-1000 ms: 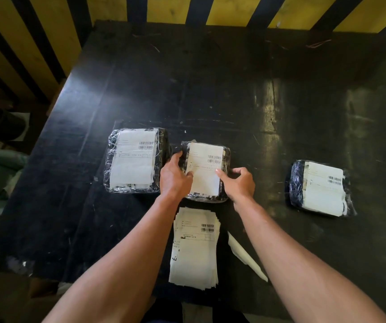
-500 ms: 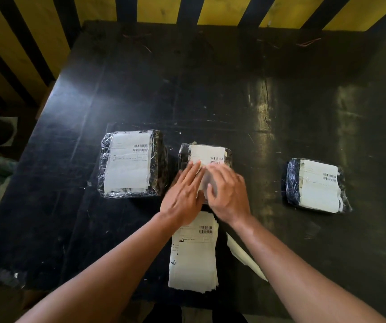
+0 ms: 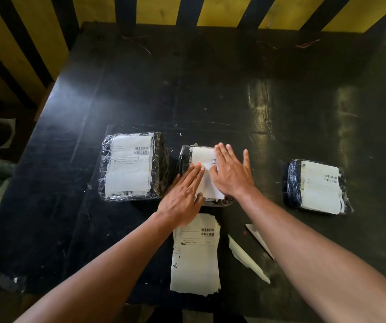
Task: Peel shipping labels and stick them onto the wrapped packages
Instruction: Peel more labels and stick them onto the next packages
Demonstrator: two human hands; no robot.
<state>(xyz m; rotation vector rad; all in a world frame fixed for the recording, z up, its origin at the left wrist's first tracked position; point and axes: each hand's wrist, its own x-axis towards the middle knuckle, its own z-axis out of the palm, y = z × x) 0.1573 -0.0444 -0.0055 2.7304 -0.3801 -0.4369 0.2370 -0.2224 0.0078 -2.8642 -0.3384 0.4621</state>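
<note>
While under both hands (image 3: pixel 182 197), label (image 3: pixel 201 155).

Left hand (image 3: pixel 182 194) and right hand (image 3: pixel 230 173) seemingly press middle package's label (image 3: pixel 201 156) flat.

Black scuffed table top (image 3: pixel 210 94) with pale glare patches, yellow wall (image 3: pixel 215 10) with black diagonal stripes, three packages in clear wrap over dark contents, left package (image 3: pixel 161 159), each bearing a white label with black barcode, white label stack (image 3: pixel 195 259) printed black
</note>
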